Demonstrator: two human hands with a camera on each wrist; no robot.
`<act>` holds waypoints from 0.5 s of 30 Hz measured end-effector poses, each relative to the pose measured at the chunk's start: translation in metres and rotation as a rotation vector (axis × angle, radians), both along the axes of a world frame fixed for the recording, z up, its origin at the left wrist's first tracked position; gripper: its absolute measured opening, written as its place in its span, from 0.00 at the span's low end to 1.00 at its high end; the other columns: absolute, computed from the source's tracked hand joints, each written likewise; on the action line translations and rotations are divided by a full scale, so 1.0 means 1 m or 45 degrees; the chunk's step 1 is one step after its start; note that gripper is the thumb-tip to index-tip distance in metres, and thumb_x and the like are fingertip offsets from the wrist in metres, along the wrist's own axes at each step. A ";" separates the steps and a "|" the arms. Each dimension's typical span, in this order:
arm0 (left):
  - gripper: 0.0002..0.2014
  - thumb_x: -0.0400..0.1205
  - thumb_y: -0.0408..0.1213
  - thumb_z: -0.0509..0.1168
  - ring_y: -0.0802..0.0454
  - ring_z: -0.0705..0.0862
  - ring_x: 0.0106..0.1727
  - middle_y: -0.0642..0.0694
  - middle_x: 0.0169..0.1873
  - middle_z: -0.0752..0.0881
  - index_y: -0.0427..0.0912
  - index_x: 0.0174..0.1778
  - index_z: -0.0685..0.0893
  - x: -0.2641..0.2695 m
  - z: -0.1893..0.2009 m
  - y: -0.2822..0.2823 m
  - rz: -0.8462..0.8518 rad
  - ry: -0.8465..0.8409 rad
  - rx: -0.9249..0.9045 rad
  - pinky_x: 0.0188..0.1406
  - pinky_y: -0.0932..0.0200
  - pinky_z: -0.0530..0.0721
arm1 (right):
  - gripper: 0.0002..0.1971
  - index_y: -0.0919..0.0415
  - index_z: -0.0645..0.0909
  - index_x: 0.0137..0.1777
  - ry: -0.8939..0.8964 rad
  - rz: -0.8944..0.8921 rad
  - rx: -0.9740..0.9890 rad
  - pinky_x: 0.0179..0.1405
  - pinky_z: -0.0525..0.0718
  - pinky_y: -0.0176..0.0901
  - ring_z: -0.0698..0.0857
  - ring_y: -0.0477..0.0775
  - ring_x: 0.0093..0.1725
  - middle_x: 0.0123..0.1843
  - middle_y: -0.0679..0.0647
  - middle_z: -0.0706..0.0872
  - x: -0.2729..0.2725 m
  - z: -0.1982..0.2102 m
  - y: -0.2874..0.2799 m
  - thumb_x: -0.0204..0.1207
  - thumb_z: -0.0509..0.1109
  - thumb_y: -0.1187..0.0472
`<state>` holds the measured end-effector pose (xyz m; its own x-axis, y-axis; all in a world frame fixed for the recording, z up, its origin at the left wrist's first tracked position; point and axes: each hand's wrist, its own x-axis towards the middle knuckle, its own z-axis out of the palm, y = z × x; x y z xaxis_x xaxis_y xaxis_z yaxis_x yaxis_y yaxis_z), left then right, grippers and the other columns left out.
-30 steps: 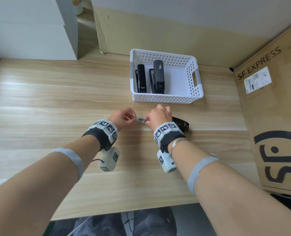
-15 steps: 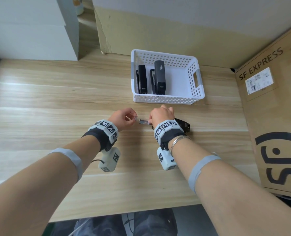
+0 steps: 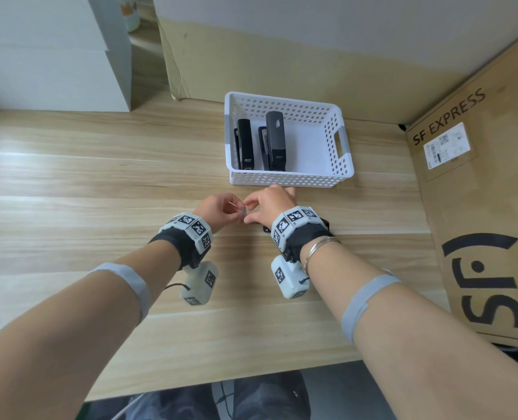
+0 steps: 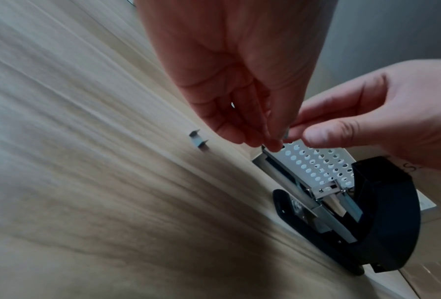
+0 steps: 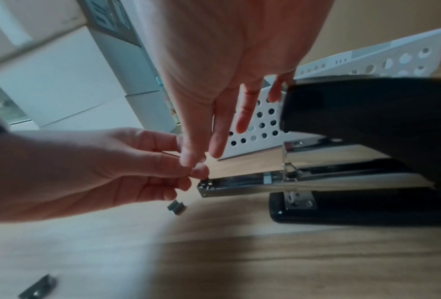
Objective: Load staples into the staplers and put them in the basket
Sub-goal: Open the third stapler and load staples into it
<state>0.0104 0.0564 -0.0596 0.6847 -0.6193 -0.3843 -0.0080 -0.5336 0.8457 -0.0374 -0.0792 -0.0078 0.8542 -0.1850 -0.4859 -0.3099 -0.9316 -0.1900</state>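
step: loading third stapler | both hands (image 3: 245,211) pinching a small metal staple strip (image 4: 285,134) over the open black stapler (image 5: 342,182) near counter's right edge | next: seat it in the tray, close, into the white perforated basket (image 3: 339,140)

My right hand (image 3: 269,207) hides most of the open stapler (image 3: 324,223) from my head view; the staple strip (image 3: 243,211) is too small to read.
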 end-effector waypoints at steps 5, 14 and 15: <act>0.11 0.74 0.31 0.72 0.66 0.84 0.27 0.53 0.30 0.86 0.51 0.32 0.80 -0.001 -0.001 -0.003 0.047 0.079 -0.024 0.51 0.55 0.84 | 0.10 0.45 0.86 0.52 -0.141 -0.101 0.016 0.54 0.61 0.45 0.78 0.46 0.63 0.47 0.40 0.92 -0.005 -0.003 0.002 0.71 0.75 0.48; 0.13 0.75 0.28 0.70 0.71 0.86 0.24 0.59 0.20 0.88 0.50 0.36 0.77 -0.002 -0.001 -0.005 0.143 0.225 -0.176 0.36 0.75 0.85 | 0.10 0.46 0.86 0.52 -0.153 -0.047 0.027 0.62 0.64 0.47 0.74 0.48 0.65 0.35 0.37 0.83 -0.005 0.001 -0.002 0.72 0.75 0.49; 0.13 0.75 0.27 0.70 0.70 0.86 0.25 0.60 0.20 0.88 0.50 0.37 0.77 -0.001 0.000 -0.005 0.144 0.243 -0.190 0.37 0.75 0.85 | 0.10 0.46 0.86 0.52 -0.141 -0.031 0.016 0.64 0.64 0.47 0.74 0.48 0.65 0.31 0.35 0.77 -0.005 0.002 -0.003 0.72 0.75 0.50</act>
<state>0.0095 0.0512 -0.0598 0.6765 -0.6024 -0.4236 0.2122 -0.3914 0.8954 -0.0420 -0.0820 -0.0056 0.8981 -0.2006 -0.3914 -0.3086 -0.9215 -0.2359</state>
